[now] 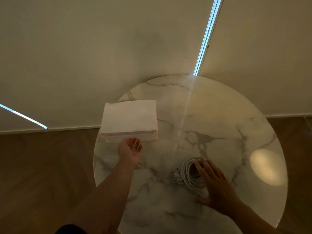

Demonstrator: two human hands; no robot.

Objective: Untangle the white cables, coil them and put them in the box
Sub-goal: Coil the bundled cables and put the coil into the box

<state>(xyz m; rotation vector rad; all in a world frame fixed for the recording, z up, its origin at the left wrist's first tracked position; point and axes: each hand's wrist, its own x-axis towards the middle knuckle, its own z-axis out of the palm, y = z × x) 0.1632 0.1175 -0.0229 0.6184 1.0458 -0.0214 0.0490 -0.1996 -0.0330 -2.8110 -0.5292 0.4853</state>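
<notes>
Two bare hands work over a round, marble-patterned desk (219, 124), seen from the head camera.

Left grip (130, 148): palm turned upward, fingers relaxed and only slightly curled, holding nothing. It lies at the near edge of the box (129, 118). The fingertips reach the lower front face of the box, though the blur there leaves it unclear whether they touch it.

Right grip (214, 186): fingers straight and spread, laid flat over the right side of the coil of white cables (187, 174). The hand presses or rests on the strands without curling round them, and the thumb points left along the desk, just beside the near edge of the coil.

Coil of white cables: one round bundle of several turns, lying flat on the near-centre part of the desk, well apart from the box. Its connector ends (177, 178) bunch together and stick out on the left side of the coil.

Box: white and rectangular, with pinkish front and right edges, on the left part of the desk, overhanging or close to its rim. It appears closed.

Surroundings: brown wooden floor (42, 166) beneath the desk, pale wall (101, 48) behind, a bright vertical strip of light (206, 36), and a round glare patch (268, 168) on the right of the desk.
</notes>
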